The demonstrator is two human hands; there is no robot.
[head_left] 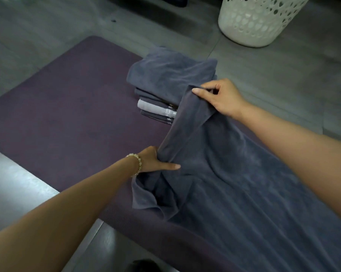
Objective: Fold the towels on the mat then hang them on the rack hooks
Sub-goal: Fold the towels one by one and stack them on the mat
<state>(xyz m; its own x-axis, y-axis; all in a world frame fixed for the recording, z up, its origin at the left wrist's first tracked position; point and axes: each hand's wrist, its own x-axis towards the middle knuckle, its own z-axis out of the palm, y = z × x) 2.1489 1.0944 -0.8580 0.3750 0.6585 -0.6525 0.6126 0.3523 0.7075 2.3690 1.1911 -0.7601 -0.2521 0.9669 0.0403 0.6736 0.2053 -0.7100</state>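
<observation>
A large dark blue-grey towel (234, 183) lies spread over the near right part of the purple mat (67, 114). My right hand (222, 97) pinches its far corner and holds it lifted. My left hand (156, 161), with a bead bracelet on the wrist, grips the towel's left edge, thumb pressed on top. The stretch of edge between the hands is raised off the mat. Behind it sits a stack of folded towels (165, 85), dark grey and light grey, with a blue-grey one on top. No rack or hooks show.
A white perforated laundry basket (260, 22) stands on the grey floor at the back right. Grey floor tiles surround the mat. A dark object (142, 266) shows at the bottom edge, near the mat's front.
</observation>
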